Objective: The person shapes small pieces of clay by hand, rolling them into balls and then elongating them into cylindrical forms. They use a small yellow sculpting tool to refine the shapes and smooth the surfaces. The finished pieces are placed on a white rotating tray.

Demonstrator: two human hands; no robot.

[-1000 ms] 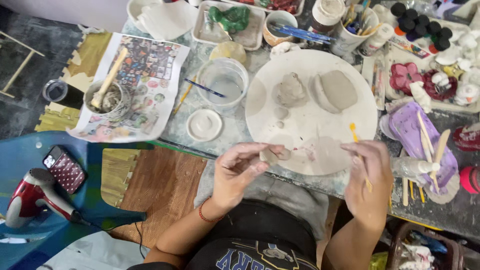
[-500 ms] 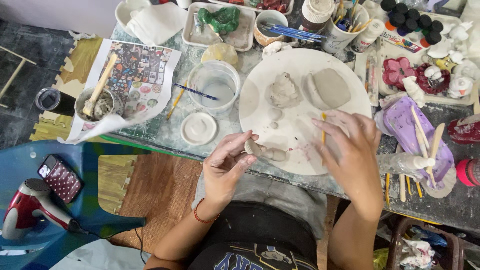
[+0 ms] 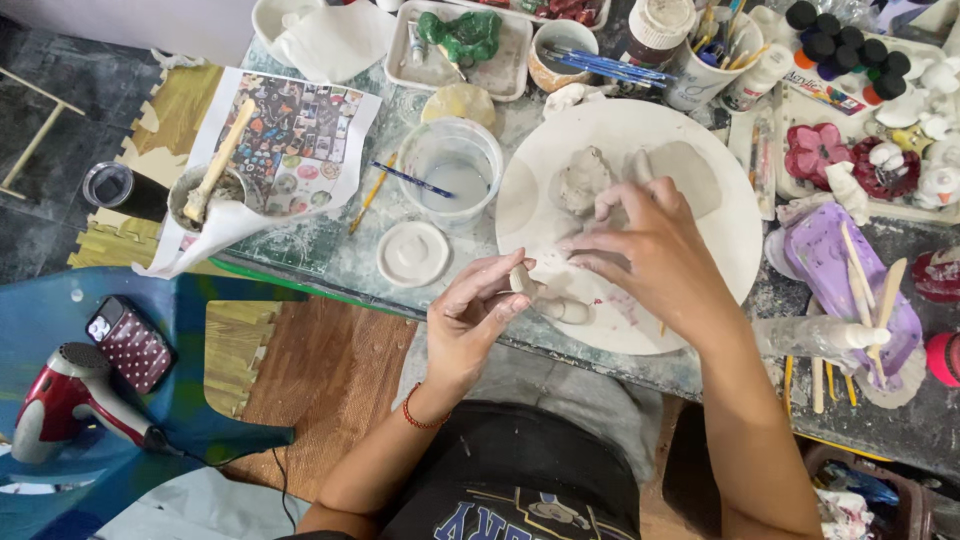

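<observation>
Small grey clay piece point(image 3: 522, 279) sat pinched in left hand point(image 3: 470, 325) fingertips, grip closed on it, at near rim of round white board point(image 3: 735, 245). Right hand point(image 3: 655, 250) hovered over board, fingers curled; could not tell whether it gripped anything. Clay lump point(image 3: 583, 180) lay farther back on board. Left of board on counter point(image 3: 350, 255): clear water tub point(image 3: 450, 170), white lid point(image 3: 413, 252). Purple tray point(image 3: 825, 255) with wooden sticks lay at right. Hairdryer point(image 3: 60, 400) lay on floor, well apart.

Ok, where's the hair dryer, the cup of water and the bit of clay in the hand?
Hair dryer point(image 3: 62, 395), head view, on its red body.
Cup of water point(image 3: 452, 170), head view, on the water inside the clear cup.
Clay piece point(image 3: 520, 279), head view, on the lump pinched by the left hand point(image 3: 470, 325).
</observation>
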